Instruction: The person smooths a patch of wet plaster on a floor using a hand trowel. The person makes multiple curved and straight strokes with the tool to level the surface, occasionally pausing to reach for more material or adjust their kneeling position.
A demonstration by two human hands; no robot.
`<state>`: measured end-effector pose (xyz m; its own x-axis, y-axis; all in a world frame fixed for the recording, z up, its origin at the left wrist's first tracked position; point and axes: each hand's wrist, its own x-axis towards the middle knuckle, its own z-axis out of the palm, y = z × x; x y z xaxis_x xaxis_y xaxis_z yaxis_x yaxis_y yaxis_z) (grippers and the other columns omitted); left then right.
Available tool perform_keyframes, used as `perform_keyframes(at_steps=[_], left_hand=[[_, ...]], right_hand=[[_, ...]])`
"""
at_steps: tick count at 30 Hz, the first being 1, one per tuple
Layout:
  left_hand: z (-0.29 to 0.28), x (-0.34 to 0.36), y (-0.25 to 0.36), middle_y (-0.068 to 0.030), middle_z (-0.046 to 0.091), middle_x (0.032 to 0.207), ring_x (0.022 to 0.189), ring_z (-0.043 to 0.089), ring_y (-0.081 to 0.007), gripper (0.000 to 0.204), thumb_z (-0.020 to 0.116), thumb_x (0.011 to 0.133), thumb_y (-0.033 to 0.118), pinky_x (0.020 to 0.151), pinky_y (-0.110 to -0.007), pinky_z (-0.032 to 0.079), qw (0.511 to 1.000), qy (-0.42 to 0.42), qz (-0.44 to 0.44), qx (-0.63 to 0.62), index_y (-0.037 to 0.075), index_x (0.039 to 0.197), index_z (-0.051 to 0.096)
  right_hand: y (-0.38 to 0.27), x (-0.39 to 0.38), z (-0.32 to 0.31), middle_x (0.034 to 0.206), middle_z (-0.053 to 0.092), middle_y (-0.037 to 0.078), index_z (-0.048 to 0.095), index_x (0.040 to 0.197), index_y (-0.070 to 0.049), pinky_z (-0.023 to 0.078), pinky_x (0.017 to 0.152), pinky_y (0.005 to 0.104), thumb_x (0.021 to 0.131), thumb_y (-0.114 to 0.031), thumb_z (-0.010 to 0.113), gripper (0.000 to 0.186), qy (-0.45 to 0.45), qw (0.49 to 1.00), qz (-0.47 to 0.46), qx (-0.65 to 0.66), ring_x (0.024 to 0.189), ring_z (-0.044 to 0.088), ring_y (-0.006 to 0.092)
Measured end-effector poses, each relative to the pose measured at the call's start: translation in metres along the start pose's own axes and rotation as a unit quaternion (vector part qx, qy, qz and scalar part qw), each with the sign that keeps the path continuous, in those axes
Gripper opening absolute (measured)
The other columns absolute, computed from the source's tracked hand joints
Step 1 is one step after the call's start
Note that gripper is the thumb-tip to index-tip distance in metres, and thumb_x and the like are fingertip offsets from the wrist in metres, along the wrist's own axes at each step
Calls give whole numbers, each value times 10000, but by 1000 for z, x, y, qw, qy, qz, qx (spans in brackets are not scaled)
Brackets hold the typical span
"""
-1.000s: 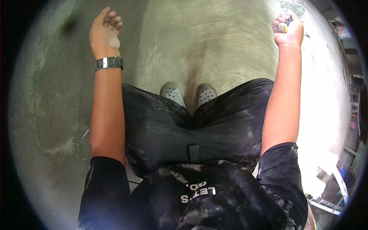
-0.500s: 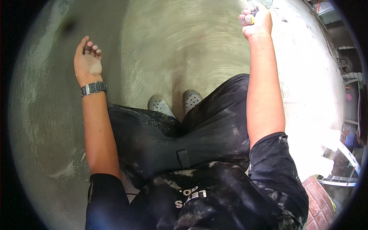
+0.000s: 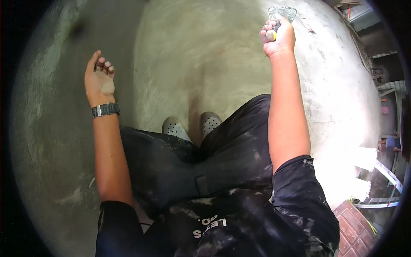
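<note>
In my right hand [image 3: 282,42], at the far right, is a putty knife [image 3: 283,13]. Its grey, smeared blade fans out beyond my fingers, which wrap the handle; a yellow end of it shows below my fist. On the left, my left hand [image 3: 99,80] is held palm up with slightly bent fingers and holds nothing. A pale, dusty patch covers its palm. Below that hand, a dark watch [image 3: 105,110] circles the wrist. Both arms reach forward over a smooth grey-green cement surface [image 3: 180,51], apart from each other.
My light perforated clogs [image 3: 174,128] stand between my dusty black trouser legs. A brightly lit pale surface [image 3: 334,94] curves along the right. At the lower right are a reddish-brown panelled piece [image 3: 353,227], a metal ladder-like frame [image 3: 376,202] and white objects [image 3: 366,158].
The whole view has shifted slightly, with arms and clogs lower in the picture. My right hand is a little further left, and more of the putty knife's blade shows. My grip is the same.
</note>
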<state>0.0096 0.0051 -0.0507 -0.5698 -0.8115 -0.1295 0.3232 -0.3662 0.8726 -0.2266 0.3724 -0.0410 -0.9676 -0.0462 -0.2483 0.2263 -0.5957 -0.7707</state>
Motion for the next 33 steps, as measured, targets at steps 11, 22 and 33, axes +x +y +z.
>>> perform_keyframes(at_steps=[11, 22, 33], left_hand=[[-5, -2, 9, 7, 514, 802, 707, 501, -125, 238, 648, 908, 181, 623, -263, 421, 1000, -9, 3, -10, 32, 1092, 627], [-60, 57, -15, 18, 494, 832, 702, 448, -105, 331, 572, 953, 158, 608, -245, 374, 997, -70, -29, -34, 28, 1257, 578], [-51, 57, -12, 8, 517, 842, 731, 499, -102, 363, 595, 953, 177, 637, -239, 411, 996, -82, -26, -21, 13, 1274, 559]], right_hand=[[6, -5, 11, 637, 504, -23, 473, 731, -142, 390, 461, 265, 915, -203, 530, 203, -6, 1000, 11, 11, 521, 490, 105], [18, 9, 15, 594, 451, -43, 479, 773, -218, 346, 415, 287, 848, -281, 600, 156, 9, 999, 28, 19, 473, 451, 106], [6, -11, 8, 639, 512, -69, 474, 765, -218, 353, 461, 267, 866, -292, 596, 175, 18, 999, 28, 39, 500, 483, 87]])
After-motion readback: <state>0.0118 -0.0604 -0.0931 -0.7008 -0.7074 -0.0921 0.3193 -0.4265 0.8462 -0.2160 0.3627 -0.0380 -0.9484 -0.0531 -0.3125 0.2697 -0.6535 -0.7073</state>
